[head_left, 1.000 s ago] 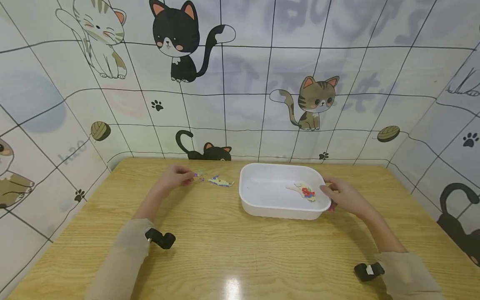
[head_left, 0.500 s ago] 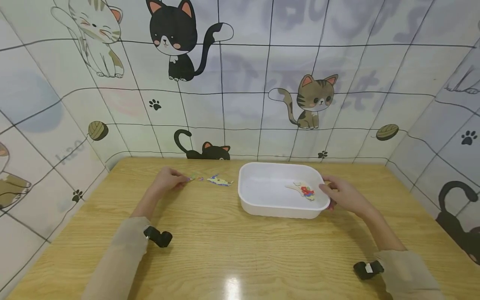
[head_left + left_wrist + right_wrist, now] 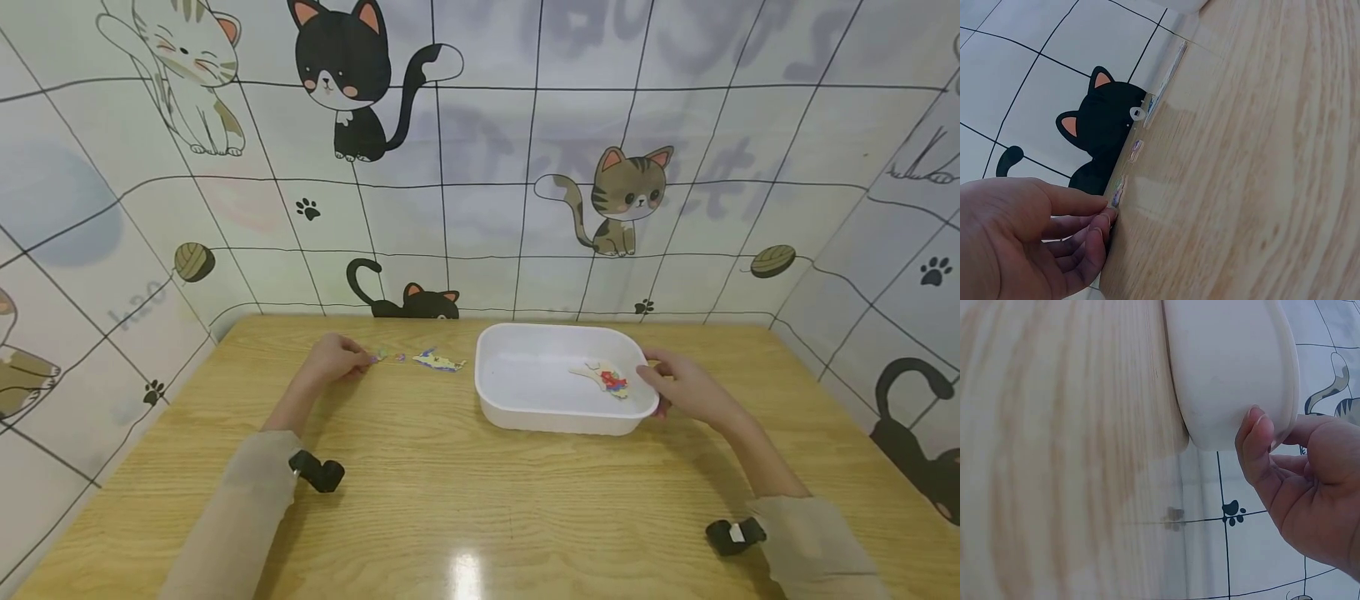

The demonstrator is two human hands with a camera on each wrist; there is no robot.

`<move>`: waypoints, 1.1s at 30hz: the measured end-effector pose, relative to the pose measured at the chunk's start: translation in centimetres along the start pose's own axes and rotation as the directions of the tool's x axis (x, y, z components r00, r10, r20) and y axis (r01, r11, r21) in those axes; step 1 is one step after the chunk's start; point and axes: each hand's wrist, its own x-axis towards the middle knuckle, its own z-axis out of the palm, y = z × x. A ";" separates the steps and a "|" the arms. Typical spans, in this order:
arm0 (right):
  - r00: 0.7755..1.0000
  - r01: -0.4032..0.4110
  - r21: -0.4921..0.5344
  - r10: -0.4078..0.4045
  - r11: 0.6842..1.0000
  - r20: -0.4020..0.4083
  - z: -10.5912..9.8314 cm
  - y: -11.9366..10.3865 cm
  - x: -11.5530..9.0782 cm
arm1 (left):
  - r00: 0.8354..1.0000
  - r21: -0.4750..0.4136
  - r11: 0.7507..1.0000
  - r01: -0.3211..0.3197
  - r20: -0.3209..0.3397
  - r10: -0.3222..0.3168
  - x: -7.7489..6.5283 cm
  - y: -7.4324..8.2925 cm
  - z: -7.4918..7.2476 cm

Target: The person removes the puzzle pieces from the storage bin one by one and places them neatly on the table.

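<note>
My left hand (image 3: pixel 335 358) is at the back left of the table, thumb and fingertips together at the end of a small, flat, multicoloured piece (image 3: pixel 1120 190). A tiny pink-and-purple piece (image 3: pixel 401 357) lies just to its right. Beyond that is a longer, jagged yellow-and-blue flat piece (image 3: pixel 438 361). My right hand (image 3: pixel 686 387) grips the right end of a white plastic tub (image 3: pixel 555 419), thumb at the rim and fingers against the outside wall. Inside the tub, near that hand, lies a flat cut-out piece (image 3: pixel 612 382) in cream, red and blue.
The wood-grain table (image 3: pixel 480 492) reaches back to a wall covering (image 3: pixel 495 217) printed with cats and grid lines. Black wrist cameras (image 3: pixel 318 472) sit at both sleeve cuffs.
My left hand has moved a little left and towards me with the small multicoloured piece at its fingertips, then slowed. The right hand keeps its hold on the tub.
</note>
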 end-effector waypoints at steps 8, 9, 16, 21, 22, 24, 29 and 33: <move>1.000 0.007 0.003 -0.007 1.000 0.002 0.0 -0.1 0.1 | 1.000 0.009 1.000 -0.008 -0.025 0.008 -0.4 0.1 -0.1; 1.000 0.007 0.004 -0.007 1.000 0.002 0.0 -0.1 0.1 | 1.000 0.010 1.000 -0.008 -0.030 0.008 -0.4 0.1 -0.1; 1.000 0.011 -0.008 -0.011 1.000 -0.001 0.0 -0.1 0.1 | 0.997 -0.048 0.999 -0.026 -0.077 0.023 -0.6 1.0 0.4; 1.000 0.012 -0.015 -0.012 1.000 -0.001 0.1 -0.1 0.0 | 0.996 -0.146 0.988 -0.051 -0.079 0.040 -1.0 2.0 1.1; 1.000 0.013 -0.015 -0.013 1.000 0.000 0.1 -0.2 0.0 | 0.996 -0.146 0.988 -0.054 -0.080 0.043 -1.1 2.3 1.3; 1.000 0.011 -0.017 -0.011 1.000 0.001 0.2 -0.2 0.0 | 0.995 -0.151 0.986 -0.070 -0.074 0.059 -1.3 2.9 1.5; 1.000 0.017 -0.026 -0.017 1.000 -0.002 0.2 -0.1 0.0 | 0.992 -0.186 0.975 -0.122 -0.058 0.113 -1.7 4.5 2.2; 1.000 0.023 -0.025 -0.024 0.999 -0.003 0.2 -0.2 0.0 | 0.988 -0.229 0.961 -0.153 -0.035 0.149 -2.0 5.8 3.2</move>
